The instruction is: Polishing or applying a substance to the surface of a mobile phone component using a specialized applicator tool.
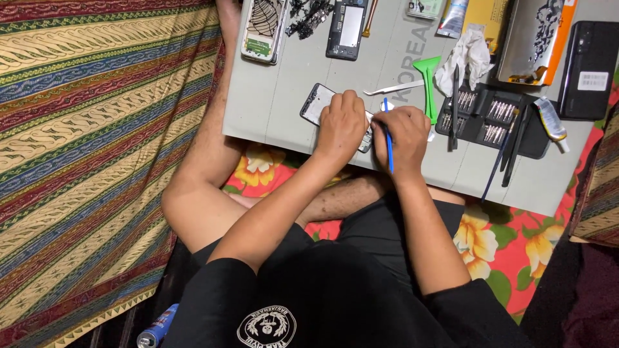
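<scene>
Right now the right hand (403,135) is curled shut around a thin blue tool (388,138), pinching it like a pen with the tip aimed down toward the gap between both hands. Just beside it, the left hand (340,122) lies knuckles-up, fingers pressed together, pinning an opened phone frame (314,102) flat on the grey work mat (271,96); only the frame's dark, glossy corner shows past the wrist. By the look of it, the work sits mid-way: the phone is already stripped open, yet parts lie loose and nothing looks reassembled.

Further out, slim metal tweezers (393,89) and a bright green plastic pry tool (428,80) rest near the right hand. Beyond them a black bit case (490,119) holds rows of small steel bits, with a crumpled white tissue (467,55) above it. At the mat's far edge lie another gutted phone (347,29), a back cover (263,29) and an intact black phone (588,67). A striped woven cloth (84,142) covers the floor at left.
</scene>
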